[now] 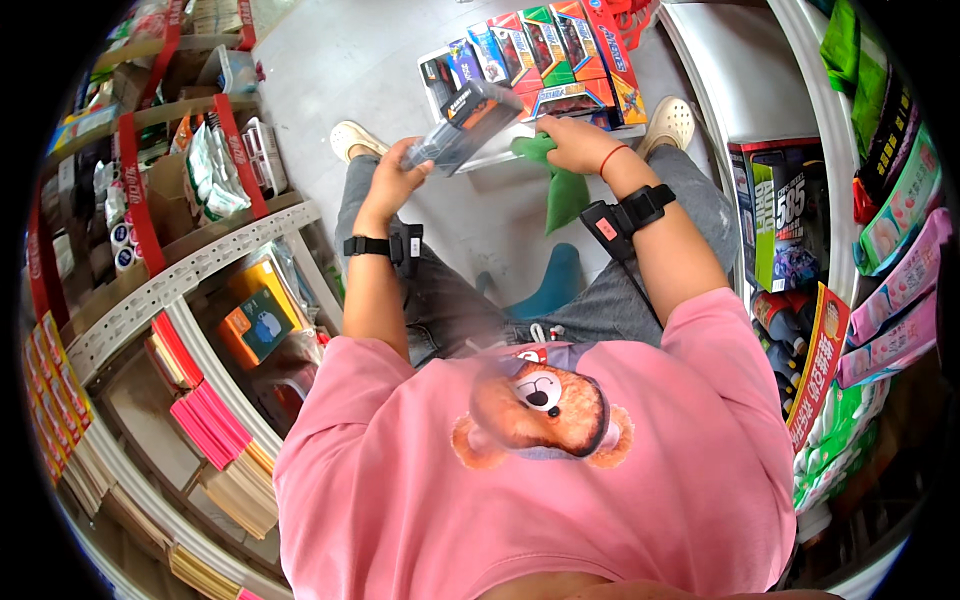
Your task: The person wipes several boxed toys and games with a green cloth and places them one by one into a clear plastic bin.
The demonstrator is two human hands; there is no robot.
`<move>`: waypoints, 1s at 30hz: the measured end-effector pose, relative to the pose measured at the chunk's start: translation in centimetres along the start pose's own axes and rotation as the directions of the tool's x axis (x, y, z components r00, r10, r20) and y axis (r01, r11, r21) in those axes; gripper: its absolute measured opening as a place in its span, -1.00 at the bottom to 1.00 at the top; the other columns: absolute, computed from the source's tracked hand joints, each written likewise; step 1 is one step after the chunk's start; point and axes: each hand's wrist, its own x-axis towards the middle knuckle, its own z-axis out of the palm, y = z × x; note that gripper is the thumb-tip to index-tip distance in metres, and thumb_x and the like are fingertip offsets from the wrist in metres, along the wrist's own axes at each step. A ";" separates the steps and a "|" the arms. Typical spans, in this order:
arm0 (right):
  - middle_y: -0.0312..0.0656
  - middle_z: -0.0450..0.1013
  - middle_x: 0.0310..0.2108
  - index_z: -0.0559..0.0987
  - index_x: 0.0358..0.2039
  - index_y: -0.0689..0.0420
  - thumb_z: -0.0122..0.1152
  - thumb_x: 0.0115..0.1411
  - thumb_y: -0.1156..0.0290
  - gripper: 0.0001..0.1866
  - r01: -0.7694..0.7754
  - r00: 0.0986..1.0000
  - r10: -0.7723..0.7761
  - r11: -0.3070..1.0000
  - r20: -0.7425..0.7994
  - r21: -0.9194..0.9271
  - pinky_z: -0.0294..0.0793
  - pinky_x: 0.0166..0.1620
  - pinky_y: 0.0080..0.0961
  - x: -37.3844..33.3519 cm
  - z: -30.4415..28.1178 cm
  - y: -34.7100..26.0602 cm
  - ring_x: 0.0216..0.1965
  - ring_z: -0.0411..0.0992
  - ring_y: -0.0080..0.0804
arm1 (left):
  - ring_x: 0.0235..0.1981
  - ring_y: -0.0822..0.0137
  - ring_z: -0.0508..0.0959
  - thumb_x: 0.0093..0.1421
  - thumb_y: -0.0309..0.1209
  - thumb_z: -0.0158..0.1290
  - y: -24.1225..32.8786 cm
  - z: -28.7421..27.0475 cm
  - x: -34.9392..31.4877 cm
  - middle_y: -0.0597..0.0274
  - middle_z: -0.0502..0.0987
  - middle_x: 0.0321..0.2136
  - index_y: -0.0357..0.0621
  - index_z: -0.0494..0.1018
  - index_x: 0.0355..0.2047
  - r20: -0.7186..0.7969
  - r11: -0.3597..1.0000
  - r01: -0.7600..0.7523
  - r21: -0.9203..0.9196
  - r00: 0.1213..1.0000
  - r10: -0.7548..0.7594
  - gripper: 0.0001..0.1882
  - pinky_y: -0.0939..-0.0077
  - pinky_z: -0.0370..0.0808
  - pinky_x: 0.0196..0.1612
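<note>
Shop aisle, shelves (215, 255) on both sides, grey floor (340, 60) beyond the hands. Left hand (392, 175) is closed around the lower end of a dark boxed toy (462, 125), held tilted above the knees. Right hand (570, 143) presses a green cloth (560, 185) with curled fingers, just right of the box. Row of colourful boxes (545, 55) lies just ahead. Judgement: steady the box firmly and wipe each face in full strokes.

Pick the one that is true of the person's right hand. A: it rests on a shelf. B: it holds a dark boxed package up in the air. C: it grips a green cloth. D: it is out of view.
C: the right hand closes on the green cloth, while the left hand holds the dark boxed package.
</note>
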 end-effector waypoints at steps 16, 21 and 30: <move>0.12 0.44 -0.24 0.40 -0.13 0.17 0.05 -0.01 0.52 -0.65 -0.064 0.996 0.064 0.998 0.066 -0.004 0.39 -0.11 -0.14 0.7 1.8 1.7 -0.14 0.39 0.12 | -0.15 -0.19 0.47 -0.03 -0.52 0.21 -6.3 3.3 7.0 -0.18 0.39 -0.14 -0.09 0.38 -0.05 -0.004 0.828 -0.115 0.549 0.990 0.139 -0.51 0.19 0.46 -0.05; 0.11 0.43 -0.24 0.39 -0.13 0.16 0.05 0.01 0.52 -0.66 -0.062 0.996 0.063 0.998 0.070 -0.018 0.38 -0.11 -0.14 1.1 1.6 1.6 -0.15 0.39 0.12 | -0.15 -0.20 0.47 -0.03 -0.52 0.21 -7.4 3.4 7.1 -0.19 0.39 -0.14 -0.11 0.37 -0.07 0.013 0.822 -0.093 0.562 0.995 0.104 -0.53 0.17 0.46 -0.06; 0.10 0.42 -0.23 0.39 -0.11 0.12 0.07 0.02 0.50 -0.65 -0.071 0.995 0.072 0.997 0.066 -0.024 0.37 -0.08 -0.14 1.4 1.9 1.2 -0.14 0.38 0.12 | -0.16 -0.19 0.46 -0.04 -0.50 0.21 -8.4 8.8 9.1 -0.16 0.38 -0.15 -0.10 0.32 -0.12 -0.060 0.806 -0.089 0.585 0.986 0.153 -0.55 0.10 0.46 -0.12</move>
